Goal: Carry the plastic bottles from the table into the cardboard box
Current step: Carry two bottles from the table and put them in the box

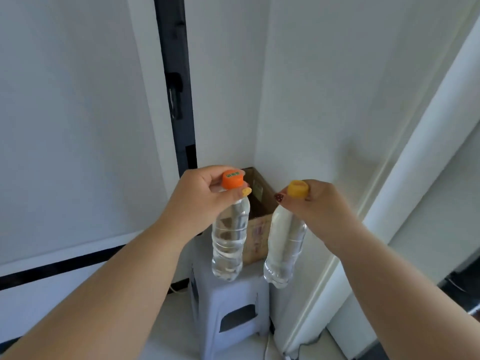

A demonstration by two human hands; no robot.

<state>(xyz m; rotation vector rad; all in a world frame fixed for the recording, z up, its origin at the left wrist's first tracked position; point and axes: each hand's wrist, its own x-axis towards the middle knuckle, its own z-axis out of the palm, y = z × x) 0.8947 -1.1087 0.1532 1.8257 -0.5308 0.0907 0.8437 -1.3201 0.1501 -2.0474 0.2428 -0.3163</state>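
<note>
My left hand (200, 198) grips a clear plastic bottle (230, 242) by its orange cap, and the bottle hangs straight down. My right hand (314, 203) holds a second clear bottle (284, 248) by its yellow cap, hanging slightly tilted. Both bottles dangle in front of an open brown cardboard box (257, 237). The box stands in the room's corner, just behind and between the two bottles. Its inside looks dark and its contents are hidden.
The box rests on a white plastic stool (231, 307) against the white walls. A dark door frame (176, 81) runs up the wall at left. A white panel or door edge (389, 203) slants along the right. A cable lies on the floor beside the stool.
</note>
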